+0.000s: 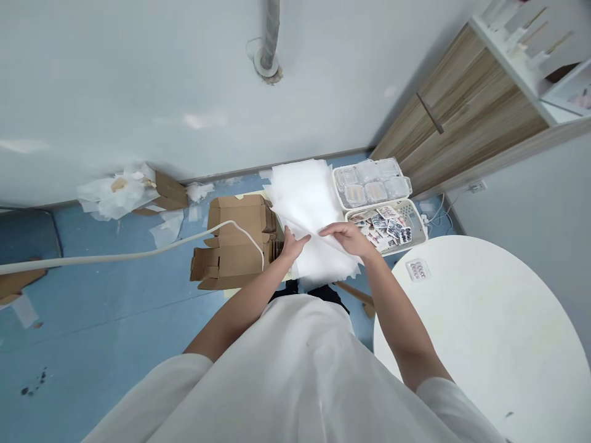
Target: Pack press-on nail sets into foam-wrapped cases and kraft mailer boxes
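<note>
A stack of thin white packing sheets (305, 191) lies in front of me, with the top sheet creased and partly lifted near my hands. My left hand (294, 245) rests at the stack's left edge, its thumb and fingers spread apart on the sheet. Over the right part of the stack, my right hand (348, 238) has its fingers together on the raised edge of the top sheet. Its fingertips meet the white sheet, and part of its grip is hidden.
Flat cardboard boxes (240, 243) lie left of the stack, crossed by a white hose (184, 242). On the right stand a basket of clear cases (369, 192) and a basket of printed cards (418, 229). A round white table (480, 332) holds a small clear case (418, 269).
</note>
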A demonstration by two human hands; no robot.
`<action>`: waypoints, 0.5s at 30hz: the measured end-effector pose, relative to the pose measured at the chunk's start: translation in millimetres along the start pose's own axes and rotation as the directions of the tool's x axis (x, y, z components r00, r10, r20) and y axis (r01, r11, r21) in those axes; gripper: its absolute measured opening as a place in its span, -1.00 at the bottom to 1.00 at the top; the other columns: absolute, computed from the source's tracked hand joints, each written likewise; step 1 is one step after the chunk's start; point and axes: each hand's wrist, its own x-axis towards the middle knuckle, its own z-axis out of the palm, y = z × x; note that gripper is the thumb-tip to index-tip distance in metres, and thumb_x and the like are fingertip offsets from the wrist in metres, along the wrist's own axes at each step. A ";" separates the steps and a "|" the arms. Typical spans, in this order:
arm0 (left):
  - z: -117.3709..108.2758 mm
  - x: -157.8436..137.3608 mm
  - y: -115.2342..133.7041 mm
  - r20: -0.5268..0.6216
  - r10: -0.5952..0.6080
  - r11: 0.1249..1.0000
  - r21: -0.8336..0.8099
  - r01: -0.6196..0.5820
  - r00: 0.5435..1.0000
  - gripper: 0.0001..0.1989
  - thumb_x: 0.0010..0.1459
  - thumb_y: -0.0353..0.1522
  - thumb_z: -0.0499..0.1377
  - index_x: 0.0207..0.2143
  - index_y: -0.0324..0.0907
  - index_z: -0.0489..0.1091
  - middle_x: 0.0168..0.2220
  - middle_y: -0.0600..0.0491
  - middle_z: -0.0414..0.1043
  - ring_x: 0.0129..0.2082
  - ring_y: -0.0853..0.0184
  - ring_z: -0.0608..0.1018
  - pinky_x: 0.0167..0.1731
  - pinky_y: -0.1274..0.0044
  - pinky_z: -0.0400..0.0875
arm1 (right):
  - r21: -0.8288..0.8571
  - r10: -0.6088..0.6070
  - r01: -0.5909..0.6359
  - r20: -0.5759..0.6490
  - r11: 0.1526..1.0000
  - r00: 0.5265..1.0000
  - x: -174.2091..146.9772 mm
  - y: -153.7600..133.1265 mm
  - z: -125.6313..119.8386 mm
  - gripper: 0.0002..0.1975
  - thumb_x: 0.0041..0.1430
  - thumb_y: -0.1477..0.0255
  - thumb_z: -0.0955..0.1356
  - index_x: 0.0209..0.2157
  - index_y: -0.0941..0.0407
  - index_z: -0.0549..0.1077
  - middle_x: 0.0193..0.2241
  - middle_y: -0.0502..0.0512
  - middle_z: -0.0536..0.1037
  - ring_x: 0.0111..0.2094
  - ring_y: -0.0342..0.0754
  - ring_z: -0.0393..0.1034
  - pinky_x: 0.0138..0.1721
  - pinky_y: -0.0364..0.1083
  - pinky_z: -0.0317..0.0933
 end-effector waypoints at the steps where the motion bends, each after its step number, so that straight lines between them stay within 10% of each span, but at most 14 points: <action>1: -0.1 -2.5 0.0 0.049 -0.011 0.999 -0.038 0.013 0.999 -0.22 -0.05 -0.20 0.19 0.17 -0.09 -0.12 0.21 -0.15 -0.01 0.18 0.18 0.17 0.02 0.38 0.19 | 0.042 0.025 -0.022 -0.079 0.999 0.997 -6.7 0.7 -3.4 -0.69 0.03 0.53 0.18 -0.33 0.08 0.53 -0.26 0.00 0.56 -0.16 -0.07 0.42 -0.02 -0.01 0.22; 7: 3.9 -16.5 1.8 0.289 0.065 0.993 -0.115 -0.033 0.955 -0.65 -0.11 -0.30 0.21 -0.22 -0.19 0.29 -0.31 0.01 0.47 -0.20 0.28 0.48 -0.13 0.40 0.28 | 0.206 0.330 -0.258 -0.544 0.944 0.772 -35.0 36.9 -0.4 -0.62 0.05 0.42 0.21 -0.08 0.13 0.41 -0.26 0.09 0.54 -0.34 -0.08 0.43 -0.24 -0.01 0.32; 15: 26.3 -23.7 0.8 0.292 0.161 0.984 0.022 -0.175 0.943 -0.84 0.01 -0.33 0.12 -0.32 -0.20 0.34 -0.35 0.08 0.34 -0.52 0.45 0.47 -0.33 0.47 0.37 | 0.002 0.270 -0.368 -0.680 0.930 0.681 -88.4 50.5 1.1 -0.45 0.08 0.40 0.20 0.15 0.13 0.15 0.20 0.23 0.07 -0.01 0.04 0.30 -0.07 0.02 0.26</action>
